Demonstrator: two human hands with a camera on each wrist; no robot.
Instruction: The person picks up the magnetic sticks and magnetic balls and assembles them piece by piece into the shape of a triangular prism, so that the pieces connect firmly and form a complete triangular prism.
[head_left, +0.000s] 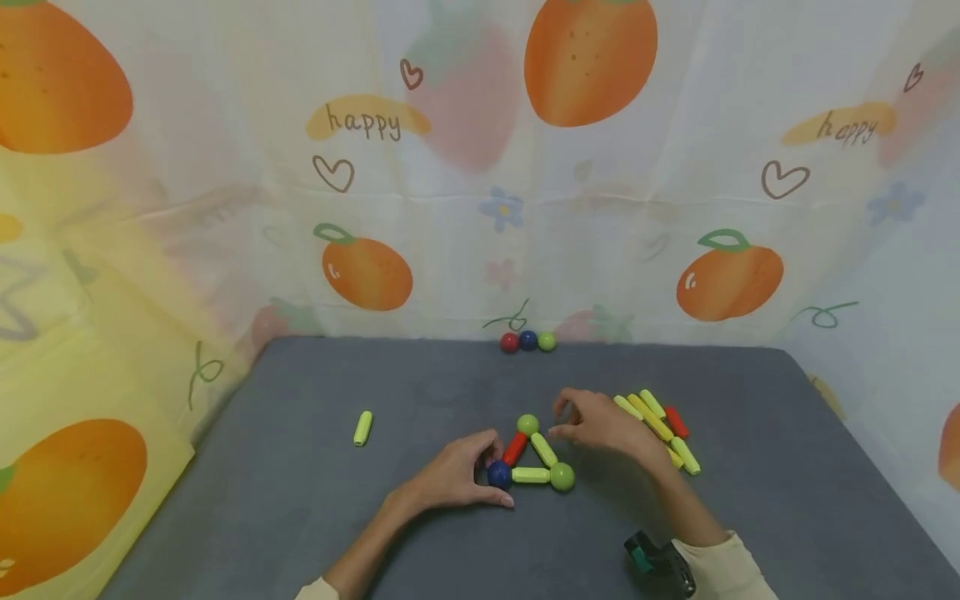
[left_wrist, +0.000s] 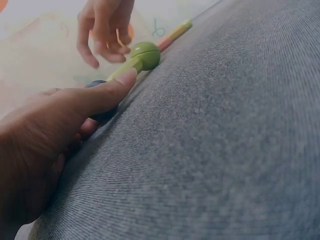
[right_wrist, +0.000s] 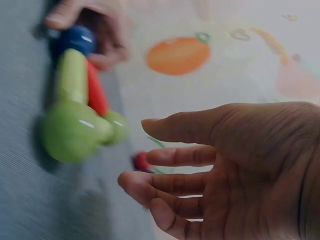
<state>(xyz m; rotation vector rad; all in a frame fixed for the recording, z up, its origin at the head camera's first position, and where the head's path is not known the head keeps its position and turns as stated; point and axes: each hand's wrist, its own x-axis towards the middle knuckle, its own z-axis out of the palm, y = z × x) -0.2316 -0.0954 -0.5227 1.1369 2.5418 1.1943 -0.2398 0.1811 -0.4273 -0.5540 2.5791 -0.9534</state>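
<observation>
A flat triangle of balls and rods lies on the grey table. Its corners are a blue ball (head_left: 499, 474), a green ball (head_left: 528, 425) at the far end and another green ball (head_left: 562, 477) at the right. One red rod (head_left: 514, 449) and two yellow-green rods, such as the near rod (head_left: 531, 475), join them. My left hand (head_left: 455, 472) holds the blue corner, thumb on the near side and fingers curled round the far side. Just right of the far green ball, my right hand (head_left: 603, 423) hovers with loosely bent fingers, holding nothing; the right wrist view shows its palm (right_wrist: 250, 175) bare.
Several yellow, yellow-green and red rods (head_left: 651, 417) lie in a group beyond the right hand. A single yellow-green rod (head_left: 363, 428) lies at the left. Along the back edge sit a red ball (head_left: 509, 342), a blue ball (head_left: 528, 340) and a green ball (head_left: 547, 342), before a printed curtain.
</observation>
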